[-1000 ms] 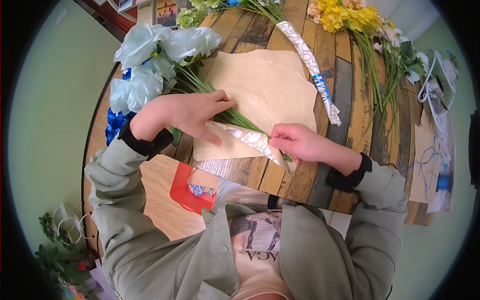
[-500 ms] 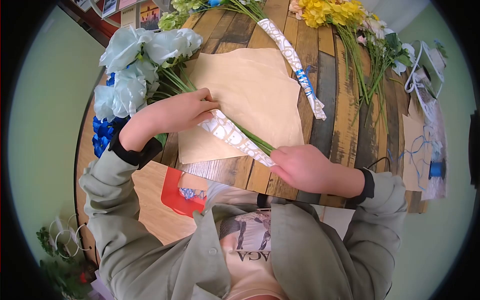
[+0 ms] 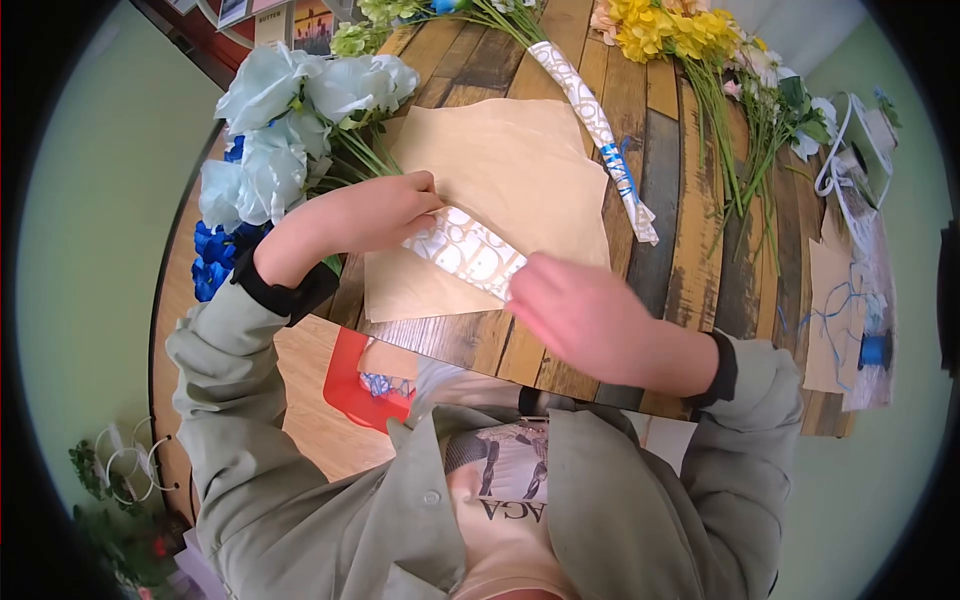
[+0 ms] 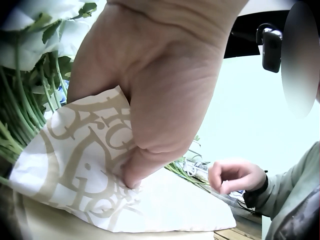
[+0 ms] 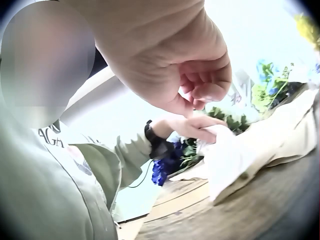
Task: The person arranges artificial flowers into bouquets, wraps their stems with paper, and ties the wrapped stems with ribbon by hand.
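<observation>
Pale blue artificial roses [image 3: 265,125] lie at the table's left, their green stems [image 3: 365,150] running under white-and-tan patterned wrapping paper [image 3: 465,250]. My left hand [image 3: 375,212] grips this paper around the stems. In the left wrist view its thumb [image 4: 142,167] presses the patterned face, while the other fingers are hidden. My right hand [image 3: 580,310], blurred in the head view, overlaps the paper's lower end. The right wrist view shows the right hand [image 5: 200,85] with curled fingers and nothing between them, just above the paper [image 5: 227,155].
Tan paper sheets [image 3: 520,150] lie under the work. Beyond them is a wrapped stem bundle [image 3: 585,105] tied with blue ribbon. Yellow flowers [image 3: 675,30] lie at the back right, a blue ribbon spool [image 3: 875,350] at the right edge. A red bin [image 3: 350,385] stands below the table.
The patterned paper has come over the stems and now covers their lower part. My right hand has moved left along it from the stem ends; the left hand stays near the upper stems.
</observation>
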Action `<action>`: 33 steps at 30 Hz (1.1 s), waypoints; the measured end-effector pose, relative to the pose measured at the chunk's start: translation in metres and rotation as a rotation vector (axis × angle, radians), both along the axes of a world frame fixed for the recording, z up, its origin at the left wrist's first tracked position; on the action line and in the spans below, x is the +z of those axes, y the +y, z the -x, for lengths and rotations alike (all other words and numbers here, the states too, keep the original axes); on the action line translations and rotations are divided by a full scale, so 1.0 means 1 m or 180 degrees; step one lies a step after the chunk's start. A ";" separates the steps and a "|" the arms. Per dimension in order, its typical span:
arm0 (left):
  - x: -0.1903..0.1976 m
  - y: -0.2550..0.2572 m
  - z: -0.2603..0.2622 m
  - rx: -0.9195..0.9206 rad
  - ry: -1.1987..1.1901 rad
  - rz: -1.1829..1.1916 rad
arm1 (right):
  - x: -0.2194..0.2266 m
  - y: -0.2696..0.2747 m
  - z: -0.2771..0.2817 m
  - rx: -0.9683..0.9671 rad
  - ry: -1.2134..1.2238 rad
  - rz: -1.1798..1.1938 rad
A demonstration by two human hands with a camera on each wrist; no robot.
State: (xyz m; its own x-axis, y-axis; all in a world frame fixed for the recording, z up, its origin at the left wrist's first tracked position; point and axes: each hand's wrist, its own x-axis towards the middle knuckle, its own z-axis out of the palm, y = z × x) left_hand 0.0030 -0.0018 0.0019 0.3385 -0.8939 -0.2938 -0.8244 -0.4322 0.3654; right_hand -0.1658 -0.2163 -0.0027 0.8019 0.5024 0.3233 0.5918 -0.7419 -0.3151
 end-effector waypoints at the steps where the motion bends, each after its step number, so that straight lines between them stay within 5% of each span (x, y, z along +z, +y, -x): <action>1: 0.000 -0.001 0.000 0.0010 -0.0011 -0.0076 | -0.010 0.009 -0.005 0.0122 0.0112 -0.0033; 4: -0.004 0.000 -0.001 0.0006 -0.0072 -0.0035 | -0.019 0.028 -0.024 0.0067 0.0482 0.0111; 6: -0.006 0.002 -0.002 -0.0017 -0.0109 0.0092 | -0.025 0.034 -0.035 -0.0373 0.1401 0.0496; 12: 0.015 0.008 -0.014 0.0107 -0.0047 0.0608 | -0.043 0.032 -0.040 -0.0347 0.1152 0.0324; 14: 0.026 0.012 -0.015 0.0185 -0.0311 0.0764 | -0.043 0.032 -0.040 -0.0361 0.1190 0.0311; 17: 0.036 0.013 -0.006 0.0739 -0.1768 0.1309 | -0.047 0.029 -0.041 -0.0349 0.1192 0.0287; 20: 0.038 0.012 0.019 0.0341 -0.2389 0.1765 | -0.047 0.029 -0.042 -0.0346 0.1204 0.0272; 24: 0.016 0.026 0.063 -0.0358 -0.1944 0.0662 | -0.044 0.027 -0.041 -0.0242 0.0864 0.0534; 30: -0.013 0.032 0.058 -0.0294 -0.2963 0.0389 | -0.048 0.029 -0.039 -0.0295 0.0761 0.0561; 33: -0.012 0.030 0.054 -0.0300 -0.2800 0.0452 | -0.049 0.028 -0.037 -0.0367 0.0774 0.0494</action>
State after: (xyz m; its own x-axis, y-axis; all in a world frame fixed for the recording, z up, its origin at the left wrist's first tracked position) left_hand -0.0514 0.0280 -0.0100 0.3123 -0.9376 0.1528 -0.8613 -0.3473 -0.3708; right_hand -0.1289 -0.1881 -0.0516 0.9010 0.4319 0.0415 0.4220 -0.8502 -0.3149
